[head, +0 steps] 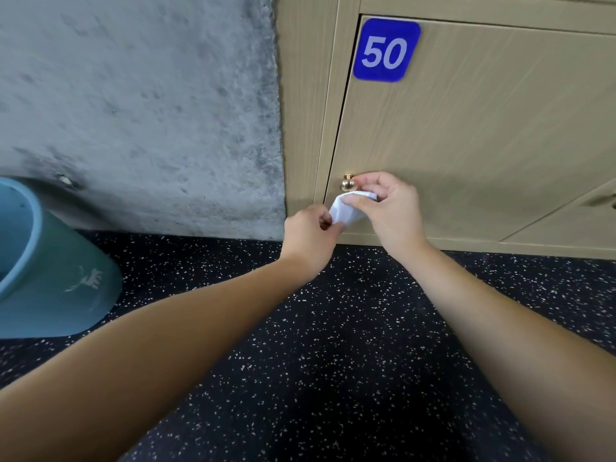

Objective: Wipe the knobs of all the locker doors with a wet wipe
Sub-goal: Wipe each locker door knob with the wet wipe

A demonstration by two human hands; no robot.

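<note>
wipe (345,210): white, crumpled, stretched upper-right to lower-left under gold knob (349,183) | left hand (308,233) fingers pinch lower end | right hand (388,208) fingers pinch upper end

The locker door (483,145) was set at the right, with a wall (140,111) to its left and the floor (333,345) before both. A number plate (386,50) was fixed at the door's upper left corner, and the knob (348,183) near its lower left edge. The wipe (346,210) was held just below and right of the knob, between the left hand (308,238) beneath it and the right hand (388,208) to its right. A bin (50,261) was placed on the floor at the far left, against the wall. Part of a second door (573,221) was seen at the lower right.
</note>
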